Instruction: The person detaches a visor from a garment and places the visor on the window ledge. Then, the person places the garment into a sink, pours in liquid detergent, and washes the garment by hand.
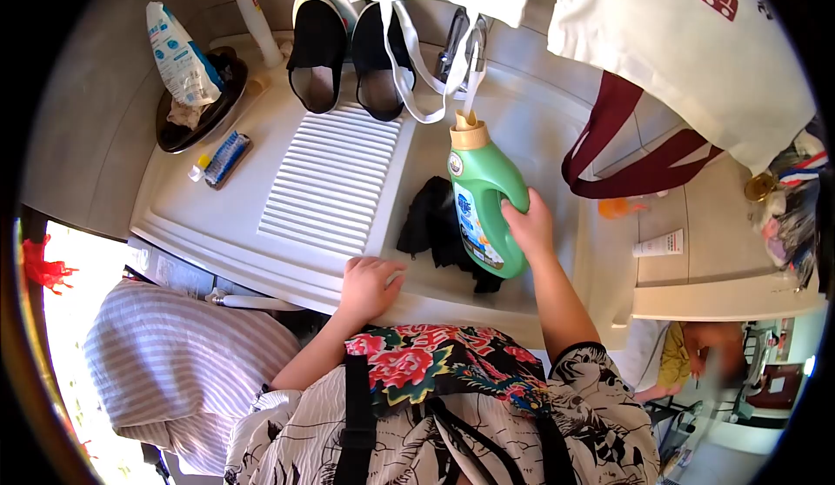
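Note:
My right hand is wrapped round the handle of a green laundry detergent bottle with a tan cap. The bottle is held over the sink basin, its cap end towards the tap. Beneath it, partly hidden, a dark crumpled cloth lies in the basin. My left hand rests on the front rim near the ribbed washboard, holding nothing, its fingers loosely bent and apart.
Black shoes stand behind the washboard. Left are a scrubbing brush, a dark bowl and a powder bag. White bags hang above right, straps dangling over the basin. A tube lies right. Another person is behind.

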The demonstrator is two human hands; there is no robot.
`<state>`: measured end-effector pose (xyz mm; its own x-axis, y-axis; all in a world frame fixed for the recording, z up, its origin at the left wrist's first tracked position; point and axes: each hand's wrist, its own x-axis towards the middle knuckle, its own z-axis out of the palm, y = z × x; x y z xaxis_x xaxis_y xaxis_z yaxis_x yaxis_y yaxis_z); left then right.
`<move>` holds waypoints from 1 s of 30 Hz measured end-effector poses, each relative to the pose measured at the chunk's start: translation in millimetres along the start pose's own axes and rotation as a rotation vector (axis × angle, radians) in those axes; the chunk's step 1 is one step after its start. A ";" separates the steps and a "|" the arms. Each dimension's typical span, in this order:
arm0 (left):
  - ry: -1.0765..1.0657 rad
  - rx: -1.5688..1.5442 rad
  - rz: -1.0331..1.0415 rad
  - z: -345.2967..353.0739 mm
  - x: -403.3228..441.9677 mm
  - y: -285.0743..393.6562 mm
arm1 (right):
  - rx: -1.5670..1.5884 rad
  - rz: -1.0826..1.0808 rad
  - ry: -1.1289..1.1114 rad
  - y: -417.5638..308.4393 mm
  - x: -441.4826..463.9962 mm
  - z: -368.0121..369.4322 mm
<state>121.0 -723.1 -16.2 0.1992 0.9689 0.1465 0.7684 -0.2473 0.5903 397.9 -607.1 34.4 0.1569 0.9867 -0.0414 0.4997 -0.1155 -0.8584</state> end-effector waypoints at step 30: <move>0.007 0.048 0.009 2.6 0.7 1.0 | 0.077 -0.029 -0.046 0.0 17.9 2.6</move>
<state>123.4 -722.7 -17.6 0.2021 0.9665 0.1579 0.7948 -0.2561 0.5502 398.5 -589.1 32.4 0.1036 0.9939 -0.0382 0.4364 -0.0799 -0.8962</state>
